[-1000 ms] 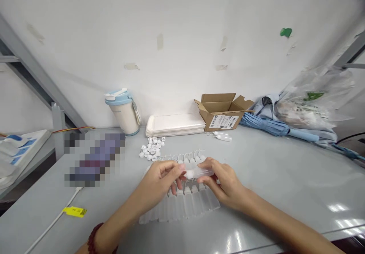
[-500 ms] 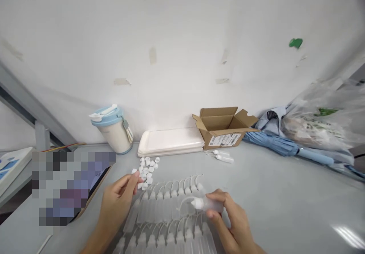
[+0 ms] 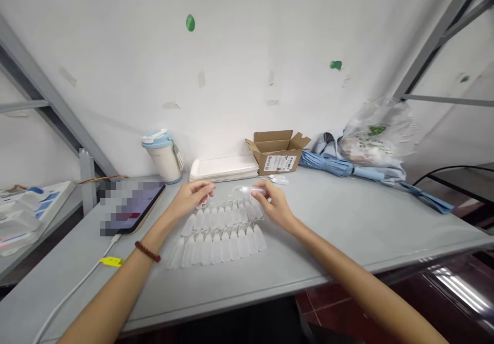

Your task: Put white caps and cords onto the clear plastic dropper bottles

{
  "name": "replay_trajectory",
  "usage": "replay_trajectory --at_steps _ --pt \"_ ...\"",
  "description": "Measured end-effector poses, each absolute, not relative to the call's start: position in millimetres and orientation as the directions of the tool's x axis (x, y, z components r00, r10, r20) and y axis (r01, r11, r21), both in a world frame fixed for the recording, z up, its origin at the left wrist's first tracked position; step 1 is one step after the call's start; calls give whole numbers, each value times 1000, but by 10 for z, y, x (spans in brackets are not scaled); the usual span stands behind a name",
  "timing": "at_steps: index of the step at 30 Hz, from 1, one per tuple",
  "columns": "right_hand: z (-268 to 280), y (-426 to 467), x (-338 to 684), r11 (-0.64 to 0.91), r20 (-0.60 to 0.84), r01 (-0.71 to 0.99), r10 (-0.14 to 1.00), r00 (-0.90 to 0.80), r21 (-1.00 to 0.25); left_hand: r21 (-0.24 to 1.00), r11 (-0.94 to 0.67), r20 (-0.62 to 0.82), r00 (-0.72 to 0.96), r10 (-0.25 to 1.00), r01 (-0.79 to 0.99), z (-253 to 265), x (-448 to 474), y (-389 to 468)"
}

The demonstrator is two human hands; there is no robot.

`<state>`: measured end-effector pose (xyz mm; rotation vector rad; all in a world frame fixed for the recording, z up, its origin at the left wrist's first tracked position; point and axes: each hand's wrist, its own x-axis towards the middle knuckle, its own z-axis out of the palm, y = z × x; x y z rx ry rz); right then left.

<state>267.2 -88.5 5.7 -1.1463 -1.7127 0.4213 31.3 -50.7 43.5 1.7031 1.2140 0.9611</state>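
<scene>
My right hand pinches a small translucent dropper bottle on its side. The bottle's white tip, with a thin pale strap or tube, points left toward my other hand. My left hand is closed, thumb against fingers; whatever it may hold cannot be made out. A few white caps show just beneath it, and the hand covers the spot around them. Below both hands, similar bottles lie side by side in two rows, a back row and a front row, tips pointing to the wall.
White flat trays are stacked by the wall, beside an open cardboard box. Loose bottles lie before the box. A tumbler and a tablet with a cable stand left. A blue umbrella and plastic bag lie right.
The head view has pulled back and shows more of the table and both forearms. My left hand has moved over the white caps, nearer my right hand, which still grips the bottle.
</scene>
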Motion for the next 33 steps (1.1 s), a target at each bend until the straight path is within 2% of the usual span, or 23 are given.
replay_trajectory --at_steps 2,4,8,15,22,25,31,33 --pt "111 -771 2658 516 546 490 833 -95 -703 913 -231 81 406 910 335 510 386 -485" --pt "154 -658 2615 532 544 475 829 -127 -701 906 -272 92 475 875 325 536 433 -464" --pt "154 -482 2486 559 528 437 825 -203 -705 884 -282 98 442 892 372 470 460 -433" --pt "42 -617 2459 546 539 448 827 -158 -707 874 -303 119 438 891 379 334 544 -522" --pt "113 -862 2398 563 540 436 820 -189 -702 876 -332 144 468 872 349 404 548 -720" --pt "143 -886 2378 517 488 424 853 -186 -743 871 -331 139 464 875 362 404 531 -749" --pt "159 -872 2387 299 266 307 953 -147 -903 755 -480 302 412 859 447 342 571 -802" --pt "166 -864 2391 279 245 258 957 -156 -925 766 -468 292 409 864 440 348 570 -810"
